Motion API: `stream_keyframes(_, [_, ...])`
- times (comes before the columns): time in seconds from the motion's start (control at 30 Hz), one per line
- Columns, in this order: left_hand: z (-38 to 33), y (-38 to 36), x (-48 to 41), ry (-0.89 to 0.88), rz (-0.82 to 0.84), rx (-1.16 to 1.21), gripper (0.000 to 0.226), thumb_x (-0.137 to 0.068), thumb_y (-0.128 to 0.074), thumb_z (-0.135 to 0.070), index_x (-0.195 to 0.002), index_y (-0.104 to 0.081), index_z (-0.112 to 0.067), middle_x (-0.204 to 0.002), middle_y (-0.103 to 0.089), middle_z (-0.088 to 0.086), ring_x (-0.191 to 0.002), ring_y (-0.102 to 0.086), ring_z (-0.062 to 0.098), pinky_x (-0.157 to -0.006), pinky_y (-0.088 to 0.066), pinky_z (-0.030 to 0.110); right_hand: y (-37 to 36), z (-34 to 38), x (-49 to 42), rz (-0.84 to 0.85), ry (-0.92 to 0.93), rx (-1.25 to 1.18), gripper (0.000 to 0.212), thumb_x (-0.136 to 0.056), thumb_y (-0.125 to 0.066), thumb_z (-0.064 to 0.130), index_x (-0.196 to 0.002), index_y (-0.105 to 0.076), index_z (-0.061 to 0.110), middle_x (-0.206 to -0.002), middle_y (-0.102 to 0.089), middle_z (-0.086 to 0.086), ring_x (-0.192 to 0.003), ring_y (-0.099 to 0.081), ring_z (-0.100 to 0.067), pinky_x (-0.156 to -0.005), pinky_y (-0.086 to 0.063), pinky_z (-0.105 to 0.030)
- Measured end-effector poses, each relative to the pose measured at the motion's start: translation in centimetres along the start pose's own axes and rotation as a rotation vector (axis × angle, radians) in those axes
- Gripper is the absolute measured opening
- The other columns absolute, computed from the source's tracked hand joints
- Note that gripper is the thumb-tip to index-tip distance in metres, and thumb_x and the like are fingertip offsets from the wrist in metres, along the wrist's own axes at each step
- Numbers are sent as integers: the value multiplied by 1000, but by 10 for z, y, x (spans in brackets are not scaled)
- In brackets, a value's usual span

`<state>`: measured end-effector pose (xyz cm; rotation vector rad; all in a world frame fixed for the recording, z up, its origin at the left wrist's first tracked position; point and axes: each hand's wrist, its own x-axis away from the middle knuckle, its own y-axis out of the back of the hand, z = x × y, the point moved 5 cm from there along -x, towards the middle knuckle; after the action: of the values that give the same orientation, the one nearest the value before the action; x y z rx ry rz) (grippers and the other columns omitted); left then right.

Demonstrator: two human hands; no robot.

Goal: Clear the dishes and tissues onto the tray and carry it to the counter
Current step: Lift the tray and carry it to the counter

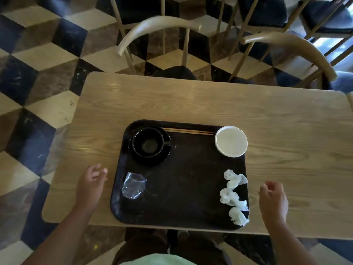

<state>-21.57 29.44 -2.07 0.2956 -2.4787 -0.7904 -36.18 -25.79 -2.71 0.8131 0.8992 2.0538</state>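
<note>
A black tray (187,188) lies on the wooden table (210,104) near its front edge. On it stand a black cup on a black saucer (150,145) at the back left, chopsticks (188,131) along the back rim, and a white bowl (231,140) at the back right corner. Crumpled white tissues (235,196) line the right side, and a crumpled clear plastic wrapper (133,185) lies at the front left. My left hand (91,183) hovers just left of the tray, fingers loosely apart, holding nothing. My right hand (273,201) hovers just right of it, also holding nothing.
Two wooden chairs (160,29) with curved backs stand behind the table, the second chair (292,46) to the right. More chairs sit further back. The floor (38,60) has a cube-pattern tile. The table's front edge is right at my legs.
</note>
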Motion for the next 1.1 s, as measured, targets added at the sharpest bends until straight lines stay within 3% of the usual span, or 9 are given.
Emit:
stream_keyframes(0.13, [-3, -27, -16, 10, 34, -78, 39, -97, -60, -34, -126, -63, -8, -109, -69, 5, -99, -68, 28, -90, -55, 50, -27, 9, -3, 113, 72, 71, 16, -94, -51, 28, -81, -59, 22, -72, -63, 5, -70, -61, -25, -63, -43, -36])
stream_keyframes(0.3, [-14, -46, -26, -155, 6, -197, 32, -98, -61, -29, -118, -67, -5, -87, -65, -6, -79, -60, 12, -68, -43, 28, -45, 21, -10, 114, 116, 18, 17, -93, -59, 29, -76, -62, 26, -69, -63, 8, -67, -60, -17, -65, -45, -35])
stream_keyframes(0.43, [-16, -56, -32, -293, 3, -312, 22, -99, -58, -27, -96, -68, -8, -71, -65, -3, -64, -61, 15, -57, -44, 33, -52, 25, -11, 83, 194, 94, 19, -94, -61, 31, -77, -59, 22, -65, -62, 6, -62, -58, -22, -62, -49, -37])
stream_keyframes(0.57, [-20, -64, -37, -308, -48, -392, 34, -100, -56, -27, -74, -59, -5, -55, -58, 8, -50, -57, 25, -48, -43, 36, -58, 27, -14, 50, 230, 160, 18, -94, -62, 31, -85, -58, 16, -66, -64, -2, -61, -57, -29, -62, -47, -38])
stream_keyframes(0.73, [-17, -67, -33, -343, -78, -344, 38, -103, -51, -27, -71, -54, -7, -54, -53, 8, -48, -51, 25, -48, -40, 37, -60, 28, -11, 3, 197, 160, 27, -95, -60, 28, -74, -52, 12, -58, -56, -6, -57, -53, -32, -58, -39, -36])
stream_keyframes(0.8, [-17, -65, -32, -321, -74, -288, 40, -103, -50, -28, -68, -51, -9, -54, -52, 9, -49, -50, 27, -47, -36, 31, -58, 31, -12, 13, 199, 144, 30, -95, -60, 27, -72, -51, 10, -57, -55, -7, -56, -51, -34, -58, -37, -36])
stream_keyframes(0.97, [-41, -52, -29, -364, -78, -243, 41, -102, -53, -28, -65, -50, -11, -53, -51, 8, -47, -46, 23, -50, -38, 22, -38, 51, -15, 32, 227, 115, 32, -95, -60, 25, -69, -49, 10, -57, -52, -4, -57, -50, -32, -62, -38, -36])
stream_keyframes(1.1, [-82, -32, -22, -431, -87, -246, 41, -102, -53, -29, -62, -47, -17, -53, -50, 4, -49, -48, 21, -45, -32, 26, -6, 80, -14, 20, 252, 79, 32, -95, -61, 25, -71, -53, 6, -59, -55, -5, -58, -51, -29, -65, -41, -38])
